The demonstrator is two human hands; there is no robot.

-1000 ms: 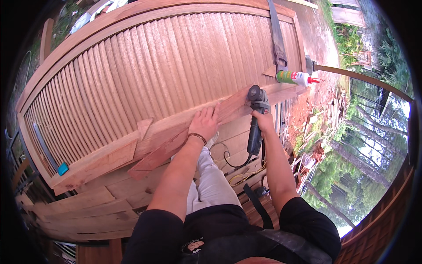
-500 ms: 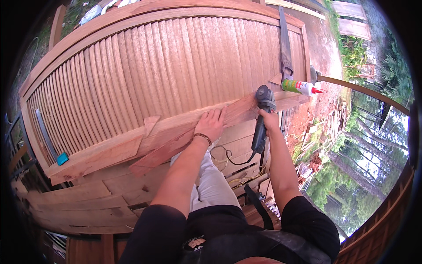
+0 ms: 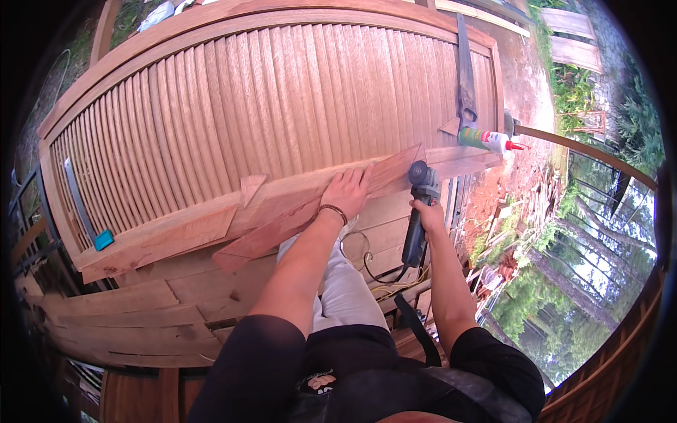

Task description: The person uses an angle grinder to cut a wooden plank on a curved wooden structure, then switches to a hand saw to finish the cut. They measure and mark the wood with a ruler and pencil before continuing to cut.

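Note:
My left hand point(image 3: 345, 192), with a bracelet at its wrist, holds a reddish wooden board point(image 3: 398, 169) against the near rail of a large louvered wooden panel point(image 3: 282, 99). Its fingers lie over the board; the thumb is hidden. The board slants from the near left up to a pointed far-right end. My right hand point(image 3: 429, 215) is wrapped round a dark angle grinder point(image 3: 415, 236). The grinder's disc point(image 3: 417, 171) sits close to the board's right end, on its near side; whether they touch I cannot tell.
On the panel's right side lie a handsaw point(image 3: 465, 67), a small wood offcut point(image 3: 450, 127) and a green-and-white bottle with a red nozzle point(image 3: 486, 139). A square with a teal handle point(image 3: 104, 240) rests at the left. The grinder's cable point(image 3: 368, 264) loops below, over planks point(image 3: 169, 321).
The grinder has been drawn back toward me, off the board's right end, whose pointed tip now shows. My left hand stays on the board. The whole view has shifted slightly.

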